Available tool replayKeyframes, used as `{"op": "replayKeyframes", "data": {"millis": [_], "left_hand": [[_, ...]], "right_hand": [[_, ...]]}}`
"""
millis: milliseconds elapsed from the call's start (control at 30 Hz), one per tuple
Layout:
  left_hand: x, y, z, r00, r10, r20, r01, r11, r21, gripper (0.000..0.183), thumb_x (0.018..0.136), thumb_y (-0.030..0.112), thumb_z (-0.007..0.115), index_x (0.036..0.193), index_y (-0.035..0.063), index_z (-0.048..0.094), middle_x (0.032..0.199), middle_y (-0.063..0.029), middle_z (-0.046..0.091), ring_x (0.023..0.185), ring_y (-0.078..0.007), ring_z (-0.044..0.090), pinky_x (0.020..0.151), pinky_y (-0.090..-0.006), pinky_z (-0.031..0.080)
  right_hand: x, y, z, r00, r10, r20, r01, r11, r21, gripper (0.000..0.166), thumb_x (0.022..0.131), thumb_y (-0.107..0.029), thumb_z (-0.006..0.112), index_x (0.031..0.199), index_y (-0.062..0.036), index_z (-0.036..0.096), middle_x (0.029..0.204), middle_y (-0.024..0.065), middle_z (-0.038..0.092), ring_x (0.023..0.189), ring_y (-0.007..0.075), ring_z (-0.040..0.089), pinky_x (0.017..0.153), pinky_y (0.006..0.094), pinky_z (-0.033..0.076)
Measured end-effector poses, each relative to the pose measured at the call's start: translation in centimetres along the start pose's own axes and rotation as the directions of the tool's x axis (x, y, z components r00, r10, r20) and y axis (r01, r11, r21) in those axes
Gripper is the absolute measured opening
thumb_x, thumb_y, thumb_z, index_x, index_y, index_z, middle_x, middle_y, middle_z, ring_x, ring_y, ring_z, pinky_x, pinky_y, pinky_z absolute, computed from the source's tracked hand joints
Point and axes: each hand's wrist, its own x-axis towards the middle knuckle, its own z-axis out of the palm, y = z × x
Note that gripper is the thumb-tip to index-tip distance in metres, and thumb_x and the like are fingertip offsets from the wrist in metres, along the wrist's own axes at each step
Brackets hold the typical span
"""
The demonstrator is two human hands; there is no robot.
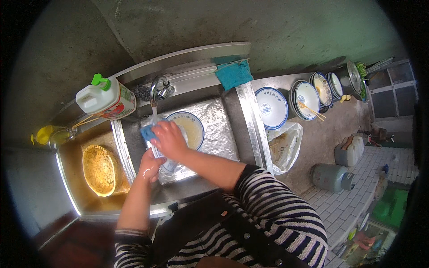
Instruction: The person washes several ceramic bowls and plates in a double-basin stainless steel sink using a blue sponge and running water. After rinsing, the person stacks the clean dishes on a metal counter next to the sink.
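Observation:
Over the right basin of a steel sink [246, 114], my left hand [151, 166] grips the rim of a tilted white bowl [169, 165] with blue marks. My right hand [168, 138] presses a blue cloth [147, 132] against the same bowl. Water runs from the chrome faucet [155, 92] just above the cloth. Behind my right hand, a blue-rimmed bowl [193, 129] lies in the basin, with cloudy liquid inside. My hands cover part of the held bowl.
A yellowish basket [99, 170] lies in the left basin. A white jug with a green cap [105, 97] stands behind. On the right are stacked bowls [306, 98] with chopsticks [313, 112], a plastic bag [288, 147] and a teal cloth [234, 74]. A gas cylinder [330, 177] stands farther right.

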Motion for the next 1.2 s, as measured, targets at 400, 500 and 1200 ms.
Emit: {"op": "replayKeyframes", "data": {"millis": [400,500,1200], "left_hand": [[-1.8,-1.8,-6.5,0.973,0.063,-0.220,-0.169,0.848,-0.502,0.048,0.078,-0.003,0.055,0.123,0.0037,0.042,0.113,-0.0110,0.055,0.106,-0.0263,0.052,0.094,-0.0429,0.041],[-1.0,-0.9,-5.5,0.970,0.029,-0.241,-0.152,0.846,-0.511,0.048,0.080,-0.002,0.054,0.125,0.0045,0.040,0.112,-0.0106,0.055,0.105,-0.0267,0.052,0.094,-0.0430,0.041],[-1.5,1.2,-4.1,0.953,0.146,-0.266,-0.226,0.926,-0.303,0.043,0.077,-0.003,0.057,0.119,0.0021,0.046,0.105,-0.0122,0.059,0.094,-0.0244,0.058,0.084,-0.0379,0.046]], "right_hand": [[0.4,8.2,-2.8,0.670,0.676,0.307,-0.738,0.559,0.379,0.031,0.077,-0.025,0.062,0.100,-0.0043,0.060,0.101,0.0168,0.059,0.089,0.0324,0.058,0.080,0.0381,0.047],[-0.4,5.1,-2.0,0.918,0.383,0.099,-0.392,0.849,0.355,0.029,0.075,-0.021,0.064,0.098,-0.0034,0.061,0.101,0.0155,0.059,0.091,0.0314,0.058,0.081,0.0362,0.046],[0.2,4.2,-2.6,0.958,0.002,0.286,0.051,0.983,-0.176,0.033,0.067,-0.013,0.061,0.099,-0.0078,0.061,0.098,0.0114,0.061,0.090,0.0277,0.057,0.078,0.0370,0.045]]}}
